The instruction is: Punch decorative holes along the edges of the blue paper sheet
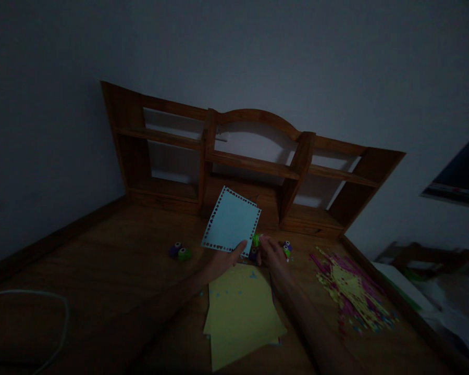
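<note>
A light blue sheet of paper [232,221], with small punched shapes running along its edges, is tilted up in my left hand [227,258]. The thumb lies over its lower right corner, and a second sheet's edge seems to show behind it. My right hand [272,255] is closed round a green craft punch [256,240] at the sheet's right edge; its fingers partly hide the punch. A purple punch [253,254] shows just below, between the hands. Beneath both hands lies a stack of yellow paper sheets [244,312] with a few blue scraps on top.
Left of the sheet are a purple punch [175,249] and a green punch [184,254]. More small punches [286,249] stand beyond my right hand. Yellow and pink paper strips [352,286] are heaped at right. A wooden shelf [254,164] backs the desk; a white cable [64,307] curves at left.
</note>
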The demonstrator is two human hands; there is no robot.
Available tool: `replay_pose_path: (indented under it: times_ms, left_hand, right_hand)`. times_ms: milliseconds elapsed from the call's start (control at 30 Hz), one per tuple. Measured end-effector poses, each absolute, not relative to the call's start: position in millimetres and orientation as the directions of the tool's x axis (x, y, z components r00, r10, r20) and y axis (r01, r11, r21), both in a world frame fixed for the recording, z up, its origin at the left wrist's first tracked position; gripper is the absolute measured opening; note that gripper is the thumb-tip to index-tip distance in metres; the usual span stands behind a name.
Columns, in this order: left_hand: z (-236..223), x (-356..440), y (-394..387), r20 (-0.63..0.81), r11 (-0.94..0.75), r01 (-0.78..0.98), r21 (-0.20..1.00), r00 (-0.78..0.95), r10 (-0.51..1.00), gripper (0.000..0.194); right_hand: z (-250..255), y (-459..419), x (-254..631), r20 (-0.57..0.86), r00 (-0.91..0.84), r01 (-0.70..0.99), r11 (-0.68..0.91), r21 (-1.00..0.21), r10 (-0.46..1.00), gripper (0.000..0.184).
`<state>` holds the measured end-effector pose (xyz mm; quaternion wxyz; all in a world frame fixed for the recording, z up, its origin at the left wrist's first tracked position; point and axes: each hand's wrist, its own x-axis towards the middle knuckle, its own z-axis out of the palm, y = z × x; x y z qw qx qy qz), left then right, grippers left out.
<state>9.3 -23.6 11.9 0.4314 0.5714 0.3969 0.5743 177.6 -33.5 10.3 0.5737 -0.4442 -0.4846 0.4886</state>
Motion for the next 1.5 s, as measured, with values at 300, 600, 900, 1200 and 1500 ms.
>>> replay_pose_path:
  times_ms: [300,600,900,1200,1500]
  left_hand:
    - [10,6,-22,0.263,-0.261,-0.035,0.965,0.172,0.949,0.041]
    - [9,5,-18,0.349,-0.369,0.126,0.921,0.153,0.924,0.034]
    - [5,1,-10,0.417,-0.435,0.263,0.861,0.124,0.900,0.039]
    - [7,2,-17,0.294,-0.315,0.277,0.908,0.118,0.949,0.047]
    - [9,1,-18,0.287,-0.312,0.326,0.893,0.122,0.950,0.047]
  right_hand:
    - [6,-31,176,0.149,-0.028,-0.291,0.134,-0.947,0.988,0.030]
    - [11,-35,175,0.075,-0.069,-0.344,0.046,-0.938,0.995,0.032]
    - [12,-37,175,0.096,-0.072,-0.269,0.073,-0.960,0.993,0.034]
    - [5,-35,174,0.133,-0.077,-0.191,0.117,-0.975,0.988,0.038]
    - [9,-39,168,0.073,-0.065,-0.162,0.061,-0.985,0.995,0.049]
